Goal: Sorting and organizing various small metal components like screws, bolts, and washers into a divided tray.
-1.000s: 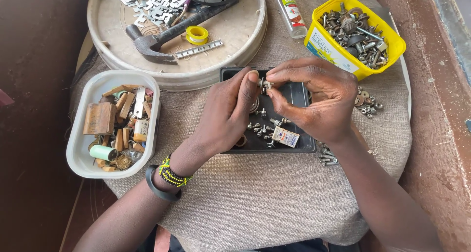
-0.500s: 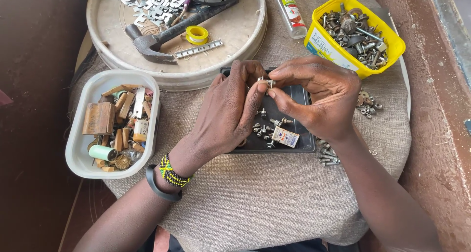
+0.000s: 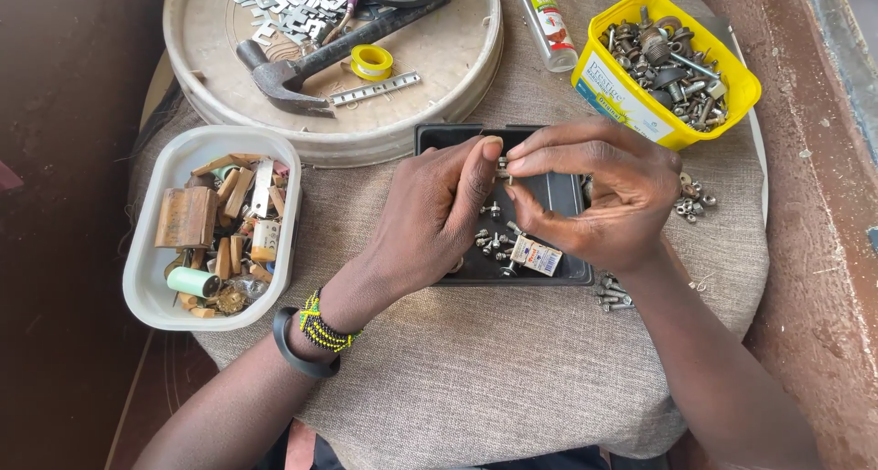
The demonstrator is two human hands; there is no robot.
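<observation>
Both hands meet over the black tray (image 3: 439, 139), each grip pinched shut on the same small metal part (image 3: 501, 169), too small to tell its kind: the left hand (image 3: 430, 218) presses it with thumb and forefinger from one side, and the right hand (image 3: 599, 196) nips it from the other, its fingers curled over the tray's right half. The part is held just above the tray, between the two sets of fingertips. Below it, in the tray, lie scattered small screws (image 3: 489, 241) and a little white block with a printed label (image 3: 536, 256). The left wrist wears a beaded bracelet (image 3: 322, 328) and a dark band (image 3: 297, 356). The tray sits on a cloth-covered tabletop (image 3: 476, 369). To the left stands a white tub (image 3: 146, 287) of wooden bits, a green spool and odd parts. Behind the tray is a round shallow lid (image 3: 457, 77) carrying a hammer (image 3: 302, 68), a yellow roll of tape (image 3: 371, 62) and flat metal pieces (image 3: 283, 4). At the right a yellow tub (image 3: 631, 100) is full of bolts and nuts, with loose nuts (image 3: 693, 196) just beside the right hand, and a small bottle (image 3: 546, 13) lies near it.
</observation>
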